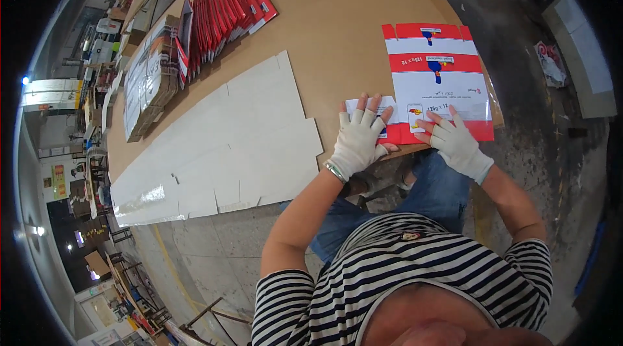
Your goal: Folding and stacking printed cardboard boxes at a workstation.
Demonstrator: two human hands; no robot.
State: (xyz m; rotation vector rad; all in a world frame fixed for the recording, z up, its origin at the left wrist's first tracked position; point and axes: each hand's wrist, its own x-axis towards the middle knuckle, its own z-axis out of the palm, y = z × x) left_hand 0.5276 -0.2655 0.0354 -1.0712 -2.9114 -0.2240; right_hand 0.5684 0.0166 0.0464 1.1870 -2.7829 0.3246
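Observation:
A flat red and white printed carton blank lies at the table's near right edge, its far flaps spread out. My left hand, in a white fingerless glove, rests with fingers stretched over a smaller white and red panel at the blank's left side. Pressed on the blank's lower part is my right hand, gloved the same way, fingers spread and flat. Neither hand grips anything. My left palm covers part of the panel, so whether it is folded over cannot be made out.
Left of my hands, overlapping pale cardboard sheets cover the brown table. Beyond them stand a row of folded red cartons and a tied bundle of cardboard. A grey panel leans at the far right past the table edge.

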